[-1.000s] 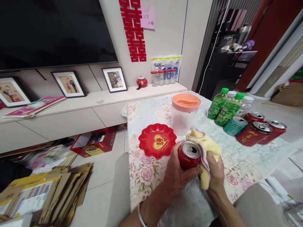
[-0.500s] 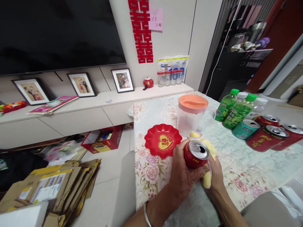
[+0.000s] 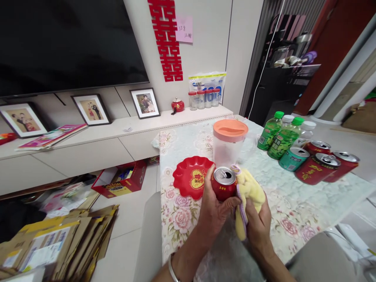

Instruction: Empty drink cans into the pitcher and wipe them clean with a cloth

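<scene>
My left hand (image 3: 214,213) is wrapped around a red drink can (image 3: 223,187), its opened silver top facing up. In my right hand (image 3: 258,219) is a yellow cloth (image 3: 249,190) with a purple edge, bunched against the can's right side. A red scalloped plate (image 3: 182,178) lies just left of the can. Behind the can stands a clear plastic pitcher (image 3: 226,150) with an orange lid. The fingertips behind the can and inside the cloth are hidden.
On the right of the flowered tablecloth (image 3: 182,219) stand green-capped bottles (image 3: 283,139), a teal can (image 3: 293,158) and several red cans (image 3: 316,168). Glass jars (image 3: 204,100) and picture frames (image 3: 145,103) line the cabinet behind. Folded cardboard (image 3: 85,243) lies on the floor at left.
The yellow cloth has come from behind the can to its right side, and more of it shows. My left hand still holds the can. The whole view has shifted slightly.
</scene>
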{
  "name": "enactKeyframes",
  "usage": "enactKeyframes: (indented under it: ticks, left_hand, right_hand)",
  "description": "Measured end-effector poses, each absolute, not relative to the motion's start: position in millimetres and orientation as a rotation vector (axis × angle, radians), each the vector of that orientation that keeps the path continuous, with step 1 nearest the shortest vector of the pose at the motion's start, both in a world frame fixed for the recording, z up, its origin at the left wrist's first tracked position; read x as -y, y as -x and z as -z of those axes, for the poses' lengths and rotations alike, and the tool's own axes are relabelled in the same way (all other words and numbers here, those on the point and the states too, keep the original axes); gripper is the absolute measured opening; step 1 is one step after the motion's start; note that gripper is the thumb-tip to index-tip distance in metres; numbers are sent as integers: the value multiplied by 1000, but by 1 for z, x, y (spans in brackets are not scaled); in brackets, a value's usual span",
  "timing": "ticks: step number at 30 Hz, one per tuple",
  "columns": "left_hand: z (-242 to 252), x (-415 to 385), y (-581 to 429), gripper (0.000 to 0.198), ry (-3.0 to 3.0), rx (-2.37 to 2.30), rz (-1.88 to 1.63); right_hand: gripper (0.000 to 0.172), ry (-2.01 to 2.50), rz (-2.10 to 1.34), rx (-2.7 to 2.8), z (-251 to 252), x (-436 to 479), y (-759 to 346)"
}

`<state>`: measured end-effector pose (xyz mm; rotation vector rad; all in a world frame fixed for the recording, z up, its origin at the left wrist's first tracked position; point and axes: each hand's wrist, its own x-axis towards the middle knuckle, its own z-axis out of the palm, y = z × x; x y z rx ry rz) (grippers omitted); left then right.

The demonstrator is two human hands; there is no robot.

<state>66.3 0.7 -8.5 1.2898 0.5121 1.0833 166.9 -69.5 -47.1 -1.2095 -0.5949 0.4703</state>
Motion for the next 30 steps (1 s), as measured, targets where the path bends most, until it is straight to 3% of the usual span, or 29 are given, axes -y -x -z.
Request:
enactKeyframes:
  ticks: [7, 17, 30]
  left_hand:
    - [4, 10, -59, 72, -1391, -496, -974]
    - [15, 6, -58, 78, -1392, -330, -935]
    - [14, 5, -59, 73, -1347, -450, -1076]
  right_hand:
    - [73, 1176, -330, 667, 42, 71, -167]
    - [62, 1201, -616, 593, 30, 59, -186]
    - [59, 1342, -589, 697, 30, 60, -186]
